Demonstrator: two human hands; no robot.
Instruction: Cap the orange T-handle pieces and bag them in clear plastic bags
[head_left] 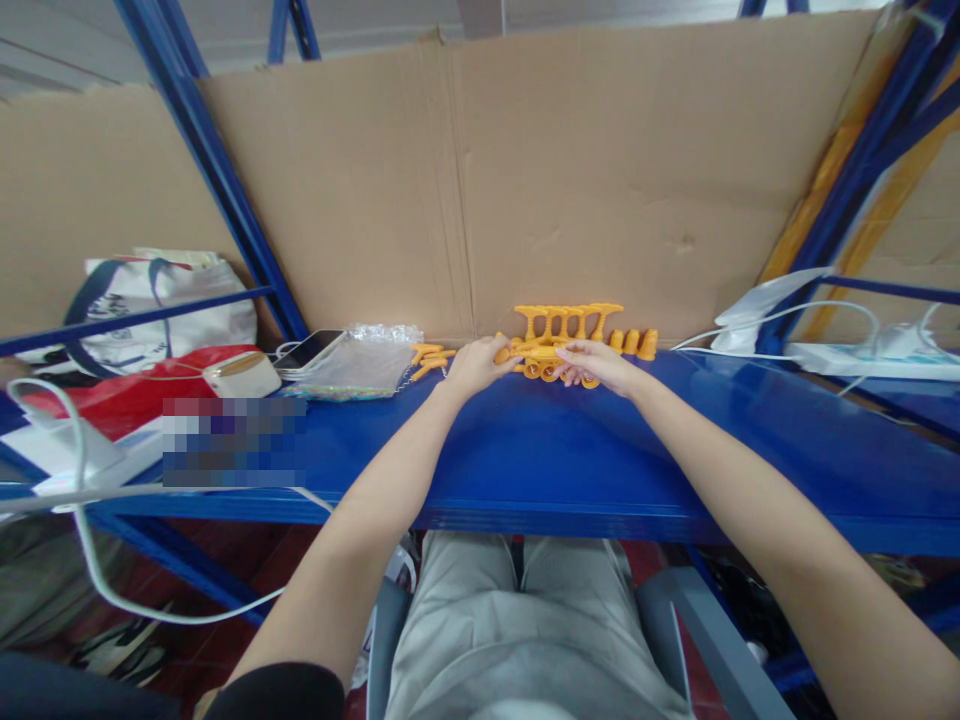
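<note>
An orange plastic assembly of joined pegs and cups point(559, 350) lies at the back of the blue shelf point(525, 450), against the cardboard wall. My left hand point(474, 365) is closed on its left end. My right hand point(596, 362) pinches its right side from above. Behind it stands an orange rack of T-shaped pieces point(570, 318). Three small orange caps point(634, 343) stand just right of my right hand. A few loose orange pieces point(429, 358) lie left of my left hand.
A clear plastic bag point(360, 365) and a phone point(309, 350) lie to the left, beside a cream case point(241, 375), a red bag point(127, 395) and a white tote point(142, 300). White cables and chargers point(825, 345) sit at the right. Blue rack uprights point(217, 170) flank the cardboard.
</note>
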